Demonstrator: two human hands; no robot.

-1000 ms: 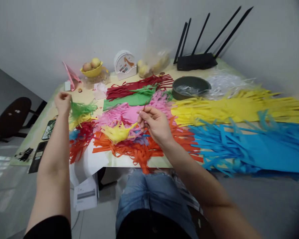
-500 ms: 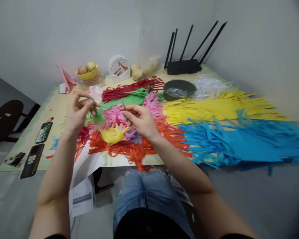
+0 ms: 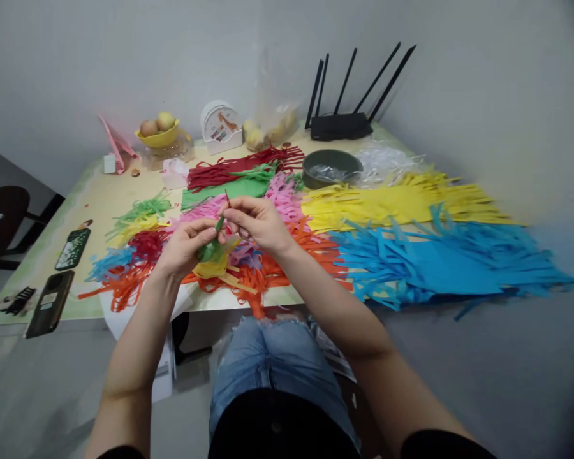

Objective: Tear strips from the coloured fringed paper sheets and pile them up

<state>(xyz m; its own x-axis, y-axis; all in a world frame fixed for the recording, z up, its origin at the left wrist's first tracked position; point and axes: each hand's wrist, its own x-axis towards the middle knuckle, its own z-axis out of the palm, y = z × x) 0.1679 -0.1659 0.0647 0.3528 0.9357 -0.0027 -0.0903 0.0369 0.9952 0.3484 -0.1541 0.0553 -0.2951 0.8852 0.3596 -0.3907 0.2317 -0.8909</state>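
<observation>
Black router [image 3: 342, 127] (five antennas [image 3: 346, 80] raised), yellow bowl [image 3: 159, 139] of round fruit [image 3: 149, 129], patterned phone [image 3: 73, 248], brown chair [image 3: 4, 199]

2 hands [image 3: 257, 222], 1 held grn tassel [image 3: 208, 250], 2 phones [image 3: 71, 248], 1 rtr [image 3: 342, 126], 5 antennas [image 3: 345, 81], 1 dk bowl [image 3: 309, 177]

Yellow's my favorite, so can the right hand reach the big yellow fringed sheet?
Probably yes: the yellow fringed sheet lies to the right of the right hand, its middle uncovered, though that hand seems busy pinching a thin red strand.
</observation>
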